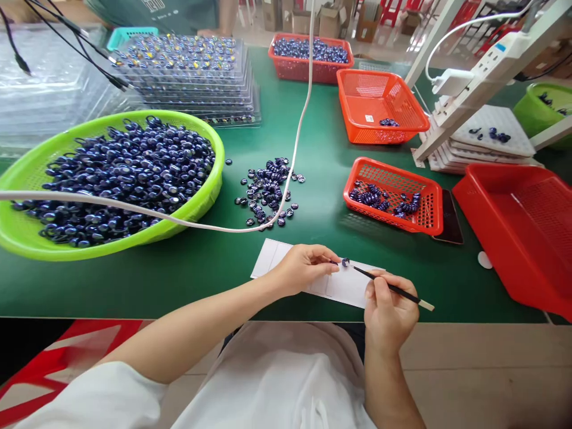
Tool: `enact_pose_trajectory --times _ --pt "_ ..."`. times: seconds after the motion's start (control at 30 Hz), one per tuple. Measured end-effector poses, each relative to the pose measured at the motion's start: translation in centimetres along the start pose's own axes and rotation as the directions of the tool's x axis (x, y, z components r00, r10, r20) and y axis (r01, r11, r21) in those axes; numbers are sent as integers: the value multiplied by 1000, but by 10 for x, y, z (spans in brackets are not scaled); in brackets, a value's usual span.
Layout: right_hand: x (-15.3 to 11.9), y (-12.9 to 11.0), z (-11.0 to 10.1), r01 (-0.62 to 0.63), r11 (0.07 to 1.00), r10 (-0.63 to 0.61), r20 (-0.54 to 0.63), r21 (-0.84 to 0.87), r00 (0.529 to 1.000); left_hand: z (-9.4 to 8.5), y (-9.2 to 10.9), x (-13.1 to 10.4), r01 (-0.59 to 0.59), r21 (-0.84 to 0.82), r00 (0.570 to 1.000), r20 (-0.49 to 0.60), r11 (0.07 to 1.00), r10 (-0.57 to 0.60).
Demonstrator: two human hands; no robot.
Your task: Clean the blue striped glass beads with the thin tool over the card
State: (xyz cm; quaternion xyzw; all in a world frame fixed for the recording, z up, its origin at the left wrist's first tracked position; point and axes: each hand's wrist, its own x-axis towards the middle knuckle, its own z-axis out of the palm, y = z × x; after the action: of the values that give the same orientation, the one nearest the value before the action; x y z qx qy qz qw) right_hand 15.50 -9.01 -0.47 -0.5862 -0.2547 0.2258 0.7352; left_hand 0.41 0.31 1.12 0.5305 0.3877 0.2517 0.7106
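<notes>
A small dark blue piece point(345, 262) is pinched between the thumb and fingertips of the left hand point(308, 268) above a white sheet point(348, 286), as the right hand point(391, 307) grips a slim black tool point(393, 288) between thumb and fingers, its tip at the piece. Just beyond lies a loose pile of dark pieces point(268, 190), crossed by a white cable point(210, 226) that loops over the green table point(313, 220) and hangs in front of the scene. A heaped lime-green basket point(218, 173) stands to the left, stacked clear trays point(250, 98) behind it; a low red basket point(426, 223), partly filled, sits to the right.
</notes>
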Motion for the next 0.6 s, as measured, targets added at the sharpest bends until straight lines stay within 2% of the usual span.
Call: enact_pose_trajectory --times 0.1,0.3,0.47,0.6 --pt "-1 0 -1 3 1000 -3 17 -15 1000 1 -6 0 0 -30 1000 15 1000 0" --pt "-3 2 -4 21 1000 -21 42 -19 999 -4 -4 -4 -49 65 999 24 997 47" --pt "-3 4 -5 87 994 -80 104 -66 991 -7 -4 -4 -139 86 986 99 987 131" --pt "-4 4 -5 159 982 -140 172 -101 975 -9 -4 -5 -147 51 975 175 988 136"
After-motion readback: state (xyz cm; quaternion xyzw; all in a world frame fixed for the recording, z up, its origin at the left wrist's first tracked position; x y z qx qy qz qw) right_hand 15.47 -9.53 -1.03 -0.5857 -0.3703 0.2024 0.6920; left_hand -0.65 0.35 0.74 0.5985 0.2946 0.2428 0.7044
